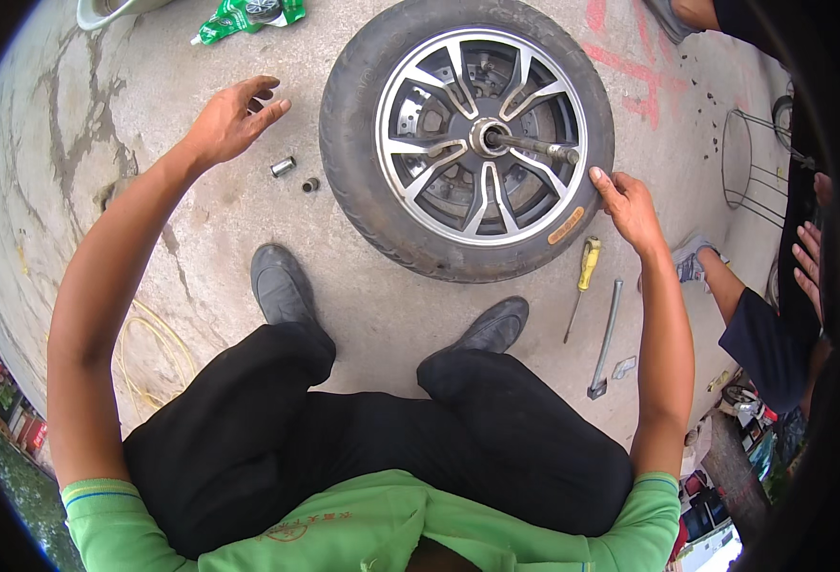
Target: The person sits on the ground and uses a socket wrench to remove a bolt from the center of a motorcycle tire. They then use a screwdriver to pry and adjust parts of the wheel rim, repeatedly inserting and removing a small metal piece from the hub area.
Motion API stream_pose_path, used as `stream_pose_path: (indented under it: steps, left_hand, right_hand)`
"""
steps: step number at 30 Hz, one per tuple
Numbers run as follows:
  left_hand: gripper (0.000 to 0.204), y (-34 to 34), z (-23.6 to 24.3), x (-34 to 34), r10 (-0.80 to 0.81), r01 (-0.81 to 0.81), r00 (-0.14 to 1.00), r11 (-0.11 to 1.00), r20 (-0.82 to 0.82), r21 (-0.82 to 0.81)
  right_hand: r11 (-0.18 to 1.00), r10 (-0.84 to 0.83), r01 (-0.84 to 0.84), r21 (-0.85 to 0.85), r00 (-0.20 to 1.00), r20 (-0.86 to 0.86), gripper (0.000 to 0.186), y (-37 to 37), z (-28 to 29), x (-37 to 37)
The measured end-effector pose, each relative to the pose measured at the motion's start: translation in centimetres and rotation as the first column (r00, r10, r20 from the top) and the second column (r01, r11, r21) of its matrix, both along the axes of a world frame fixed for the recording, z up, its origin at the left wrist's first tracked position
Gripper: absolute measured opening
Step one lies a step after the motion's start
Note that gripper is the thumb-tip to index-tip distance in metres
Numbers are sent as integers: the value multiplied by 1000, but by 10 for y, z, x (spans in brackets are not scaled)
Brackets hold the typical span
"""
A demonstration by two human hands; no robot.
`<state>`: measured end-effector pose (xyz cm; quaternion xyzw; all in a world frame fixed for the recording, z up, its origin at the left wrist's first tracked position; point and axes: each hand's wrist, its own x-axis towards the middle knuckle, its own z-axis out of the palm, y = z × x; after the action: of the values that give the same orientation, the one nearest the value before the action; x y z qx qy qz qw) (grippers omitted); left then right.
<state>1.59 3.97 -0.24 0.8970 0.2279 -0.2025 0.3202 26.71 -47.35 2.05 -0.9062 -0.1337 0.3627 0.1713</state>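
A motorcycle wheel [344,191] with a black tyre and a silver-and-black spoked rim lies on the ground in front of me. A metal axle [539,148] sticks out of its hub, slanting to the right. My right hand [630,212] is at the tyre's right edge, thumb on the sidewall, its other fingers mostly hidden beyond the edge. To the left of the wheel, my left hand [233,119] hovers with fingers apart and nothing in it. Below that hand lie a shiny metal sleeve [284,167] and a smaller dark bushing [310,184].
A yellow-handled screwdriver [588,264] and a long metal bar tool [607,336] lie right of my feet. A green packet [250,17] and a pale basin [105,11] sit at the far left. Another person's leg [735,296] and hand [808,257] show at the right.
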Motion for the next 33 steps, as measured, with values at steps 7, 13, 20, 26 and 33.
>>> stream_pose_path:
  steps: [7, 13, 20, 26, 33]
  left_hand:
    - [49, 17, 0, -48, -496, 503, 860, 784, -120, 365]
    - [53, 6, -2, -54, -576, 568, 810, 727, -109, 386]
    - [54, -3, 3, -47, -580, 573, 808, 730, -106, 372]
    - [56, -3, 6, -45, -581, 583, 804, 728, -125, 361]
    - [56, -4, 6, -47, -581, 591, 800, 719, -149, 365]
  right_hand:
    - [938, -223, 228, 260, 974, -52, 40, -25, 11, -1]
    - [924, -225, 225, 309, 974, -37, 23, -35, 6, -4]
    - [912, -195, 188, 364, 981, -18, 16, -32, 10, -9]
    - [917, -189, 195, 347, 981, -53, 12, -31, 13, -11]
    - [934, -162, 169, 314, 986, -49, 20, -25, 18, -10]
